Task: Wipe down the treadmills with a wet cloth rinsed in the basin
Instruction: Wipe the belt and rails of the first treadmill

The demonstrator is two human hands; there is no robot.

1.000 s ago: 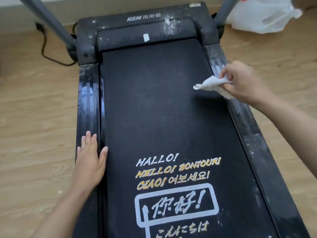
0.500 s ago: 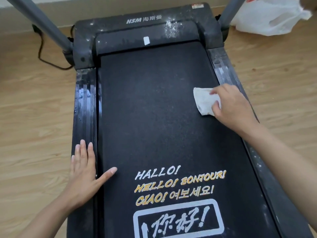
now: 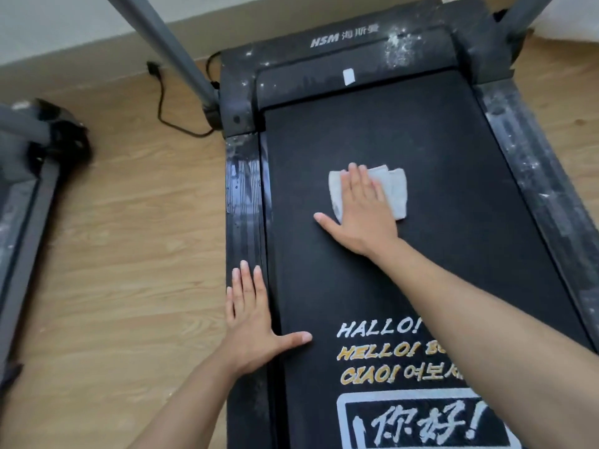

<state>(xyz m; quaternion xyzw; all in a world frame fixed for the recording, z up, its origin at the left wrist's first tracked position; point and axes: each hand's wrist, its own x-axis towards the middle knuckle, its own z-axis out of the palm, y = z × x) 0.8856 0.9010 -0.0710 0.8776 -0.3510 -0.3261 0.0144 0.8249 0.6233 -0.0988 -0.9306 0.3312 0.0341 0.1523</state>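
A black treadmill fills the head view, its dark belt (image 3: 437,189) printed with greetings near me. Its motor cover (image 3: 324,71) and right side rail (image 3: 525,163) are speckled with white dust. A folded white cloth (image 3: 397,192) lies on the belt's upper middle. My right hand (image 3: 363,212) presses flat on the cloth, fingers pointing away and thumb spread to the left. My left hand (image 3: 252,319) rests flat and holds nothing; its fingers lie on the left side rail (image 3: 243,196) and its thumb reaches onto the belt. No basin is in view.
Part of a second treadmill (image 3: 22,196) stands at the far left on the wooden floor (image 3: 129,254). A black power cable (image 3: 162,102) runs from the wall to the motor cover. Grey uprights (image 3: 168,47) rise at both front corners. A white bag (image 3: 577,24) sits at the top right.
My right hand has carried the cloth from the right rail to the middle of the belt and now presses flat on it. The view has shifted left. My left hand stays on the left rail.
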